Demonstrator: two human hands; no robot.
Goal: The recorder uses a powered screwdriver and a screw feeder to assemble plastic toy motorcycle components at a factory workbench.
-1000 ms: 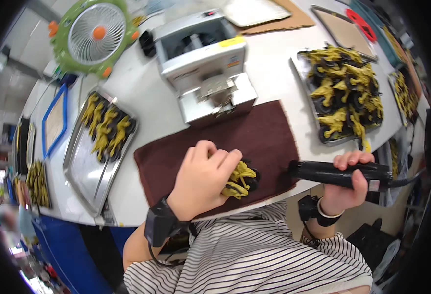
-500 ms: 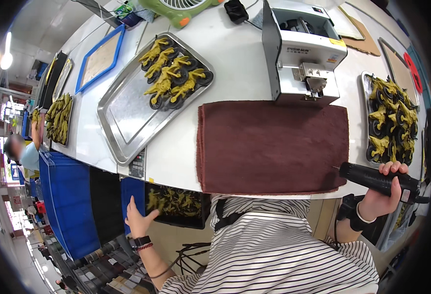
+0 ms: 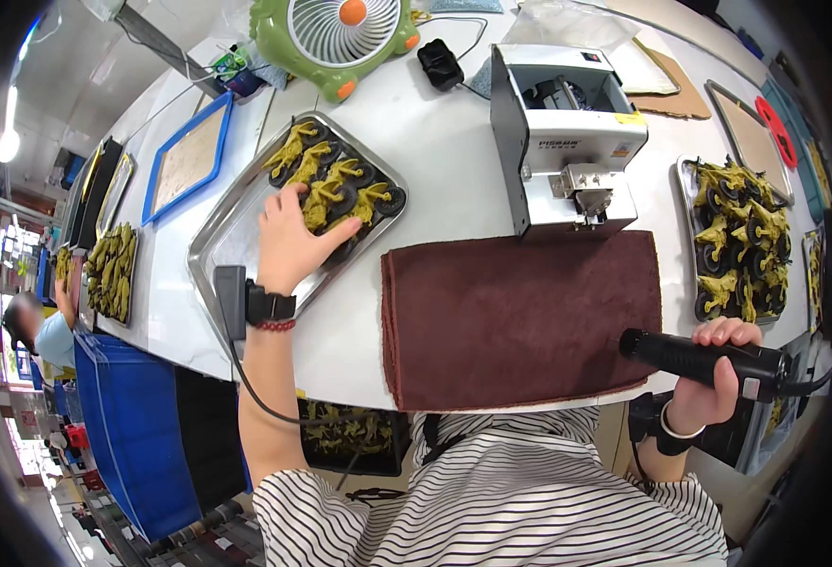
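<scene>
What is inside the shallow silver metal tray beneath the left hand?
The tray holds yellow figures with black wheels; the left hand covers part, hiding whatever lies directly beneath.

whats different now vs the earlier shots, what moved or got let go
The left hand has let go of the piece it held on the brown cloth. It went low to the left, then forward onto the yellow-and-black pieces in the metal tray; whether it grips one is unclear. The right hand still holds the black handheld tool.
</scene>
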